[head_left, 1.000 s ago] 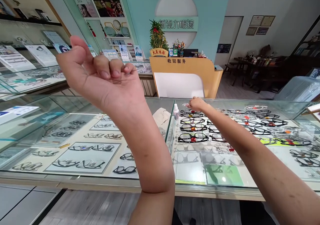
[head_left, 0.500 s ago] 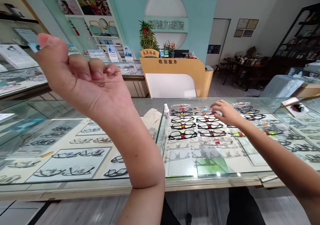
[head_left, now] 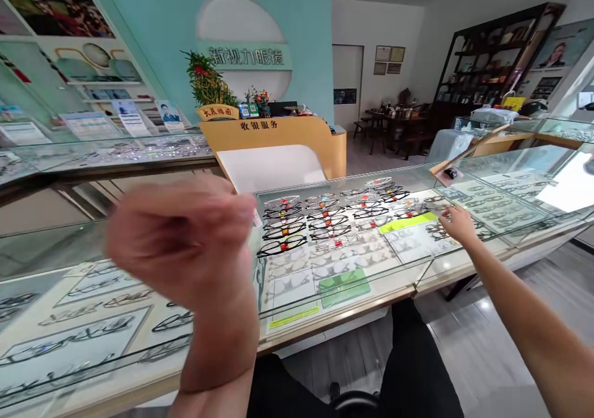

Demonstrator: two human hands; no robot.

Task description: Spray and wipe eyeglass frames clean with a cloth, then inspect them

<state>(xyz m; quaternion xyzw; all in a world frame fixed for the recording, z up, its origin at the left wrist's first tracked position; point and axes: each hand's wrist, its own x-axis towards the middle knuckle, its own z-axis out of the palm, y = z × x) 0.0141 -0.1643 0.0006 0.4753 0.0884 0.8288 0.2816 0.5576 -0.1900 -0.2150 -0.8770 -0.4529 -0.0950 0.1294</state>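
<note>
My left hand [head_left: 180,238] is raised close to the camera above the glass counter, its fingers curled into a fist and blurred by motion. I see nothing held in it. Farther off, over the counter on the right, my right hand [head_left: 458,225] has its thumb and fingers pinched at the end of a pair of thin-framed eyeglasses [head_left: 432,205]. Left of it, several black-framed eyeglasses [head_left: 284,246] with red tags lie in rows on the glass top. A clear-framed pair [head_left: 338,243] lies in front of one row.
The glass display counter [head_left: 343,316] holds more eyeglasses below its top, plus a green card [head_left: 343,285]. A mirror or stand with a wooden edge [head_left: 477,149] stands at the back right. Behind the counter is a wooden cashier desk [head_left: 334,152].
The view has turned to the right. My left hand has lowered and turned into a tighter fist. My right hand has moved rightward from the middle rows to eyeglasses farther right.
</note>
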